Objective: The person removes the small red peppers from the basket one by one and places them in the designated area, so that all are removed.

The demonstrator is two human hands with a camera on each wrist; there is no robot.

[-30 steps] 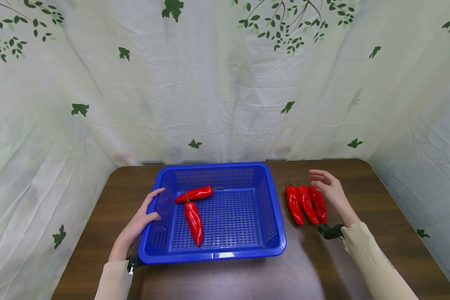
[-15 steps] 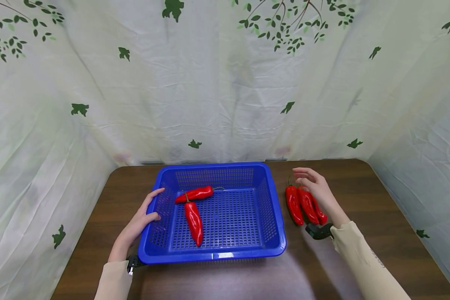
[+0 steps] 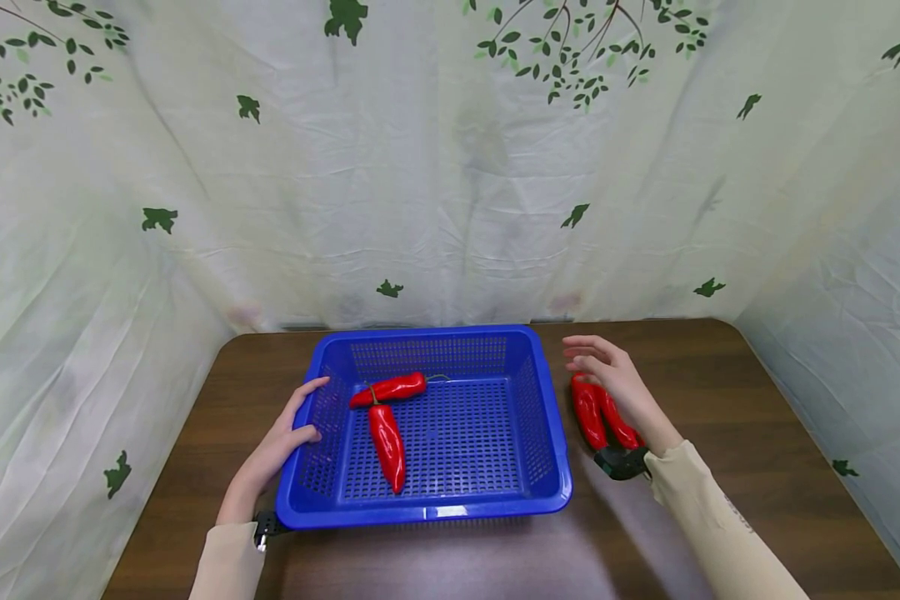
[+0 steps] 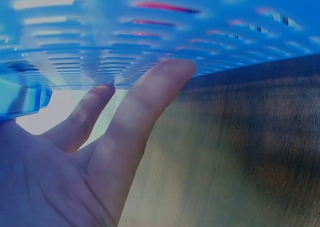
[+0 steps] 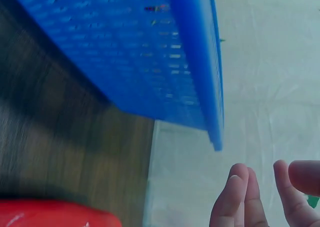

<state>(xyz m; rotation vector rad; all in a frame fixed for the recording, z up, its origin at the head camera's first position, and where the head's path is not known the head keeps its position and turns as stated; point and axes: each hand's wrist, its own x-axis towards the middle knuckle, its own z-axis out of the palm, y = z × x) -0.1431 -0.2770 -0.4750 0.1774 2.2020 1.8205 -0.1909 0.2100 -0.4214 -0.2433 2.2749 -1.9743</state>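
My left hand (image 3: 279,442) holds the left side of a blue plastic basket (image 3: 435,513), thumb over the rim. In the left wrist view, fingers (image 4: 135,112) lie against the slotted outer wall. Two shiny red chili peppers, one lying crosswise (image 3: 399,387) and one lengthwise (image 3: 387,446), are inside the basket. My right hand (image 3: 617,383) hovers over more red chili peppers (image 3: 588,417) right of the basket, its fingers loosely bent and apart. Nothing shows between those fingers (image 5: 231,199). The hand and wrist strap cover part of these peppers.
A brown wooden table (image 3: 727,467) carries everything. Pale cloth (image 3: 450,208) printed with leaves hangs behind and at both sides. A black strap device (image 3: 621,462) sits at the right wrist, close above the peppers.
My right hand has moved left across the row of peppers, toward the basket. It now covers the rightmost pepper. My left hand, the basket and the peppers stay where they were.
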